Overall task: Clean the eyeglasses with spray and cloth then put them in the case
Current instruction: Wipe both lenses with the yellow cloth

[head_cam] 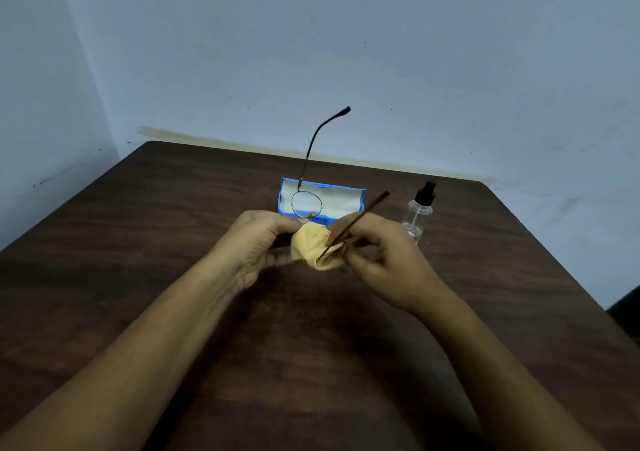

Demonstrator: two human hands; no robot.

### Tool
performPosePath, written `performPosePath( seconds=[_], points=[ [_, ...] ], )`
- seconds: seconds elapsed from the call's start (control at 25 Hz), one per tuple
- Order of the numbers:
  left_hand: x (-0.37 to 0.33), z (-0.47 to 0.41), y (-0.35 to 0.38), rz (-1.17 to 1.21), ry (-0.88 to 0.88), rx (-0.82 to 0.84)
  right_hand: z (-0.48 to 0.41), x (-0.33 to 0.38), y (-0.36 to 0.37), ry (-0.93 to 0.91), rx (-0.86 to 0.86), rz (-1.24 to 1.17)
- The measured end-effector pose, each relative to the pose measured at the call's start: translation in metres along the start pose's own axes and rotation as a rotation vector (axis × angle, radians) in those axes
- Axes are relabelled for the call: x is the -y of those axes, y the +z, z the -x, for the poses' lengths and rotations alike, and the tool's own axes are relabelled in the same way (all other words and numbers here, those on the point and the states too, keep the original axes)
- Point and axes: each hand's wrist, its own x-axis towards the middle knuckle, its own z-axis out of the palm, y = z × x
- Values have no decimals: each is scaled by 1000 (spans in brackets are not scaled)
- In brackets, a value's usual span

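Thin-framed eyeglasses (306, 204) are held up above the dark wooden table (138, 243), temples unfolded, one temple rising toward the wall. My left hand (254, 243) pinches the frame near the bridge. My right hand (377, 256) holds a yellow cloth (310, 244) wrapped round the other lens, which is hidden inside the cloth. The second temple sticks out over my right fingers. An open blue case (346, 201) with a pale lining lies just behind the hands. A clear spray bottle (417, 215) with a black nozzle stands to the right of the case.
The table's back edge meets a pale blue wall (346, 52). A dark object (627, 308) shows past the table's right edge. Bare wood spreads left of the hands and in front of them, under my forearms.
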Motion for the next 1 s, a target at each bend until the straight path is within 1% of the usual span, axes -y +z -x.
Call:
performPosePath(
  seconds=[0.08, 0.12, 0.2, 0.24, 0.32, 0.36, 0.4, 0.52, 0.64, 0.8, 0.92, 1.0],
  points=[
    [1, 0, 1, 7, -2, -13, 1, 3, 0, 90, -19, -118],
    [2, -1, 1, 19, 1, -22, 1, 6, 2, 179, -25, -202],
    [2, -1, 3, 36, 20, -36, -2, 12, 7, 321, -69, -293],
    [2, -1, 3, 28, 38, -39, -3, 13, 9, 365, -93, -296],
    [1, -2, 4, -21, 85, -48, -7, 14, 12, 407, -125, -227],
    [1, -2, 4, -49, 108, -53, -9, 15, 13, 432, -126, -198],
    [1, -2, 5, -74, 132, -58, -11, 15, 13, 469, -113, -217],
    [2, -2, 8, -109, 200, -70, -18, 16, 14, 589, -4, -544],
    [2, -1, 8, -82, 220, -41, -18, 21, 14, 646, 55, -730],
    [2, 1, 5, -36, 208, -25, -16, 14, 12, 636, 57, -903],
    [7, 1, 10, -24, 240, -27, -14, 16, 17, 650, 66, -937],
    [12, 3, 13, -36, 270, -29, -13, 16, 21, 647, 34, -869]
  ],
)
